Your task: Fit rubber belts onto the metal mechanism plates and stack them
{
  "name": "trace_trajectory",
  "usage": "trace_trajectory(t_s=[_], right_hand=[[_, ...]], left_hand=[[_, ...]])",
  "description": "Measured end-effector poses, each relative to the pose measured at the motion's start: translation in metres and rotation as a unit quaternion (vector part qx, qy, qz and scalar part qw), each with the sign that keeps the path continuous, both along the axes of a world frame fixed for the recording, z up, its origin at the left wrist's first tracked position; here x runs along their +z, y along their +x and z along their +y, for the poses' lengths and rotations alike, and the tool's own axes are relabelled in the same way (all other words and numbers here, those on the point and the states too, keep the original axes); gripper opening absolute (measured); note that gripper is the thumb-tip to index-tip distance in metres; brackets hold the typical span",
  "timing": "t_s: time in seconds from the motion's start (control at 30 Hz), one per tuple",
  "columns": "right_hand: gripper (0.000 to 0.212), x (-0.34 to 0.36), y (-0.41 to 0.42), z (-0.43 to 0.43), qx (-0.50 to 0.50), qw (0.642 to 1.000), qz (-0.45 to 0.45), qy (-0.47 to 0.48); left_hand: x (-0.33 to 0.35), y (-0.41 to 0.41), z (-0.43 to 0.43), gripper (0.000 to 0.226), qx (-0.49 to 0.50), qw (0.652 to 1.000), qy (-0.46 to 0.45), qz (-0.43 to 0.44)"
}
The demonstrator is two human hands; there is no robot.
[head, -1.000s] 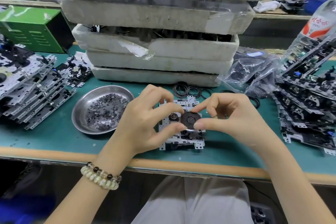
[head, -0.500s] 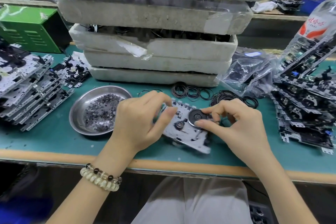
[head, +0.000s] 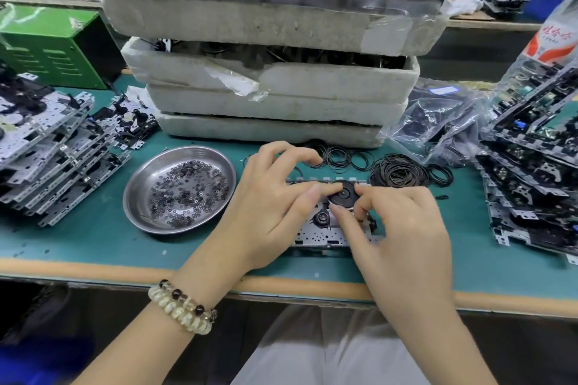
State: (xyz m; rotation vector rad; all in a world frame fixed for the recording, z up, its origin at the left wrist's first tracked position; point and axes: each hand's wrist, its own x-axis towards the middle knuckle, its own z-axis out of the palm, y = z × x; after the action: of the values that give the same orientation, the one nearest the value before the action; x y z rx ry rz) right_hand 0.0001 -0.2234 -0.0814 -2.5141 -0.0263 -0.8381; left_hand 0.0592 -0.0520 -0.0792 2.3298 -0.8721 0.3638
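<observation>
A perforated silver metal mechanism plate [head: 316, 233] lies flat on the green table [head: 93, 237] beneath both hands. The right hand [head: 403, 228] fingers pinch the near rim of its round black wheel [head: 342, 195]. The left hand [head: 266, 206] thumb presses the wheel's left rim, and I cannot tell whether its arched fingers grip anything.

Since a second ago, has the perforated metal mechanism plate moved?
Yes. The mechanism plate turned: long side now along the green table's front edge, still right of the round steel dish.

A mechanism plate [head: 316, 233] lies on the bench [head: 93, 237], with a dish of washers [head: 147, 178] to its left. Rubber belts [head: 398, 173] lie behind it, in front of the stacked foam trays [head: 281, 97].
</observation>
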Motion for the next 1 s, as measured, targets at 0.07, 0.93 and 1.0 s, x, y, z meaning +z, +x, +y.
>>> trace_trajectory(t_s=[0.07, 0.93, 1.0], right_hand=[[0.026, -0.003, -0.007, 0.009, 0.012, 1.000, -0.008, 0.010], [0.024, -0.003, -0.023, -0.021, 0.046, 0.998, 0.007, 0.029], [0.025, -0.003, -0.022, -0.032, 0.017, 0.999, 0.046, 0.023]], left_hand=[[0.000, 0.000, 0.000, 0.054, 0.010, 1.000, -0.003, 0.029], [-0.002, 0.001, 0.002, 0.055, -0.014, 0.999, -0.037, 0.022], [-0.002, 0.001, 0.003, 0.054, -0.045, 0.997, -0.046, 0.029]])
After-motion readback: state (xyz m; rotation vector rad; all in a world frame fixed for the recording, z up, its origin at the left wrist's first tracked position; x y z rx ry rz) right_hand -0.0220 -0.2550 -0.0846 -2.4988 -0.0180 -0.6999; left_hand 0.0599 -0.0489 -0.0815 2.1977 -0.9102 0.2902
